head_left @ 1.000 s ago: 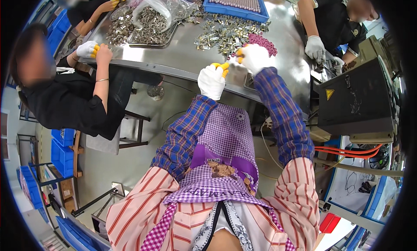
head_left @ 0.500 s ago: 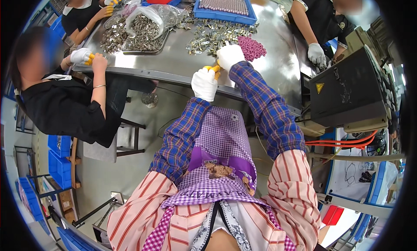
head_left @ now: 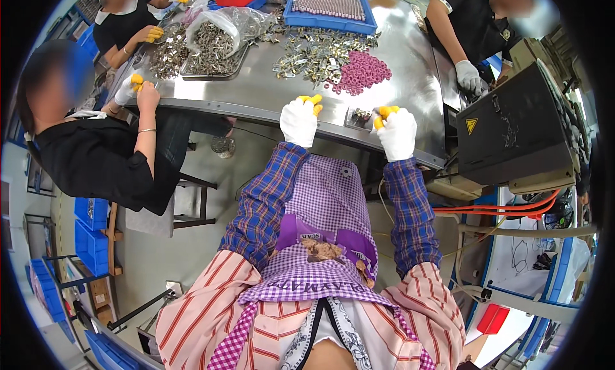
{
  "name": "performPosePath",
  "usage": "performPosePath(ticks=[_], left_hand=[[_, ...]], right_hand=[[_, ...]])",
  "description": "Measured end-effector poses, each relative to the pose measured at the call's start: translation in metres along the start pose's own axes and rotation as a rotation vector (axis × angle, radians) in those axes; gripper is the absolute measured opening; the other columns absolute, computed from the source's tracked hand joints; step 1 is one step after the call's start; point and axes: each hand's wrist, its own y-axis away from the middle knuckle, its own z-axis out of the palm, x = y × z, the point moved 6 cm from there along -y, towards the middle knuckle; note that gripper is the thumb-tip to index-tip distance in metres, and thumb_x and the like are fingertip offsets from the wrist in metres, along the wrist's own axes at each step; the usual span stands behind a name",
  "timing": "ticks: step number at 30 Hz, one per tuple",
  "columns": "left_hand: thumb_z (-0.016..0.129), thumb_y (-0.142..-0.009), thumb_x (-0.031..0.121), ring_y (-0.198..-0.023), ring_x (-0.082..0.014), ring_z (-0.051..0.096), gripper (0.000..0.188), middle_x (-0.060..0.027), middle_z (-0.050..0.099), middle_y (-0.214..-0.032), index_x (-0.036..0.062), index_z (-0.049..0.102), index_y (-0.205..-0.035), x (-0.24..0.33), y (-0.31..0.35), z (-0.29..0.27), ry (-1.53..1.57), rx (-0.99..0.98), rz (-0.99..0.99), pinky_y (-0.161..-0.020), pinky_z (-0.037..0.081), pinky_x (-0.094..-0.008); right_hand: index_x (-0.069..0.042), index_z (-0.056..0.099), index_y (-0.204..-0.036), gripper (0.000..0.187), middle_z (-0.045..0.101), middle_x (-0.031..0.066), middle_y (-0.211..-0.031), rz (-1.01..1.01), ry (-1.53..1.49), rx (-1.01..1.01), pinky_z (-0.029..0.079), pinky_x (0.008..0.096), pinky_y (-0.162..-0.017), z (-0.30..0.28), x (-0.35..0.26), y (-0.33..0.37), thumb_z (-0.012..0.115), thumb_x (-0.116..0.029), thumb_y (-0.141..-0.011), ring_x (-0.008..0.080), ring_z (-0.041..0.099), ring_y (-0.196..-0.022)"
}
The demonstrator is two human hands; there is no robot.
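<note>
Left hand (head_left: 299, 121): fingers curled near table edge (head_left: 224, 108); contents cannot be told. Right hand (head_left: 396, 132): fingers bent beside small tray (head_left: 351, 119); hold indiscernible. Pink rings (head_left: 364, 73) lie beyond, adjoining metal parts (head_left: 304, 54).

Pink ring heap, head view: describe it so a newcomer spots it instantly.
On the steel table, find the blue tray filled with neat rows. Below it in view, right of the loose metal parts, lies the pink ring heap: pink throughout, while those parts look silvery and brassy.
</note>
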Motion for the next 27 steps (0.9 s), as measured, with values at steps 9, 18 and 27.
performPosePath(ticks=[9, 18, 27], left_hand=[[0.065, -0.080, 0.027, -0.065, -0.0253, 0.058, 0.028, -0.0069, 0.063, -0.083, 0.0114, 0.068, -0.102, 0.004, -0.008, -0.010, 0.325, -0.121, -0.172, -0.060, 0.047, -0.0365], [0.063, -0.082, 0.025, -0.073, -0.0240, 0.062, 0.046, -0.0062, 0.066, -0.089, 0.0118, 0.055, -0.125, 0.056, 0.018, 0.000, 0.730, -0.516, -0.208, -0.067, 0.049, -0.0324], [0.063, -0.082, 0.023, -0.076, -0.0259, 0.062, 0.041, -0.0078, 0.066, -0.091, 0.0096, 0.056, -0.121, 0.068, 0.001, -0.011, 0.335, -0.603, 0.222, -0.072, 0.049, -0.0333]], right_hand=[[-0.003, 0.069, -0.087, 0.017, 0.067, 0.0085, -0.101, -0.037, -0.658, -0.046, 0.048, 0.0304, -0.081, 0.035, 0.020, 0.005, 0.069, -0.015, -0.076, 0.0229, 0.061, -0.089], [-0.004, 0.068, -0.094, 0.022, 0.067, 0.0073, -0.102, -0.083, -0.736, -0.105, 0.048, 0.0300, -0.082, 0.045, 0.025, 0.004, 0.071, -0.015, -0.075, 0.0226, 0.061, -0.089], [-0.007, 0.066, -0.100, 0.028, 0.066, 0.0074, -0.097, 0.092, -0.710, -0.356, 0.048, 0.0293, -0.079, 0.075, 0.039, -0.008, 0.071, -0.021, -0.076, 0.0223, 0.060, -0.087]])
